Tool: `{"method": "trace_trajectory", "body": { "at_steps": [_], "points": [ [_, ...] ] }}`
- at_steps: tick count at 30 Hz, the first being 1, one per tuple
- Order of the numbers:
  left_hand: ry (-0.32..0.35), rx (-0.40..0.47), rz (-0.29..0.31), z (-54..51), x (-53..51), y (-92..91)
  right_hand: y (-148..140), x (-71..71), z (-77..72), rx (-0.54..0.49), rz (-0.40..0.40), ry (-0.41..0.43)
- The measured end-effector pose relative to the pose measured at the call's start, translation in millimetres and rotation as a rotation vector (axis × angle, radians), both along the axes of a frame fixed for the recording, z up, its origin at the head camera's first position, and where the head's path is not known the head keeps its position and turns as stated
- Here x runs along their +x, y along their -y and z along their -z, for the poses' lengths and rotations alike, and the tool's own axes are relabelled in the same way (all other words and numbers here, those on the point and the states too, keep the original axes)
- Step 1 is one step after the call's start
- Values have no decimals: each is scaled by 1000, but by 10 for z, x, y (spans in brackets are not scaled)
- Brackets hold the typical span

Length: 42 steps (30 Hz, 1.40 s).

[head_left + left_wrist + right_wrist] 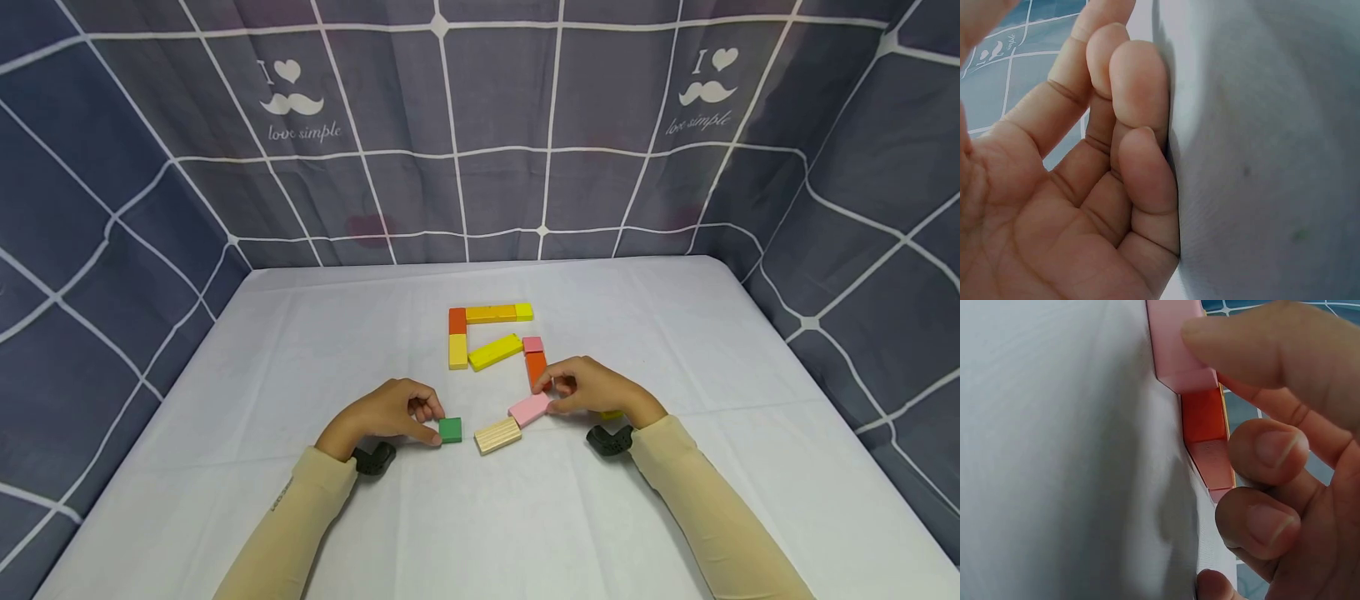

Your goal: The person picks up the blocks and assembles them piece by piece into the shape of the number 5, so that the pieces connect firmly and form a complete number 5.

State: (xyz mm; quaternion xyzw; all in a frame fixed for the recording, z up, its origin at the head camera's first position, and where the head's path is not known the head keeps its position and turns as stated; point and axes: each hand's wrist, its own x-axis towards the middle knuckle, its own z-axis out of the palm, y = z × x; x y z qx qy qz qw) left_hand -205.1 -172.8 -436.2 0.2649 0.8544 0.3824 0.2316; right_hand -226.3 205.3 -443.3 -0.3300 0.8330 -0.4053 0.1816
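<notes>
My left hand [390, 410] has its thumb and index finger at the left side of a small green block [450, 430], pinching it on the white cloth. The left wrist view shows curled fingers [1141, 87] against the cloth, with the block hidden. With thumb and index finger my right hand [592, 385] holds the right end of a pink block [529, 409]. In the right wrist view the thumb lies on that pink block [1179, 344]. Its lower left end meets a ridged light wooden block [497, 436]; a red-orange block [536, 367] stands just above it.
Farther back, an orange-red block [457, 321], a pale yellow block [457, 352], an amber block [491, 314] and bright yellow blocks [496, 352] form a line with a small pink block [532, 344]. A yellow piece [611, 414] shows partly under the right wrist. Grey curtains [495, 192] surround the table.
</notes>
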Motion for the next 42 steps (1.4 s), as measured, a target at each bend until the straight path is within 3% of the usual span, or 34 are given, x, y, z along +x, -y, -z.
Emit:
{"method": "trace_trajectory", "body": {
  "at_steps": [30,42],
  "points": [
    [-1,-5,-2,-5,2,7,-11,14,-48,1,7,27],
    [8,4,-7,-12,9,2,33,79,-134,-81,1,12]
  ]
}}
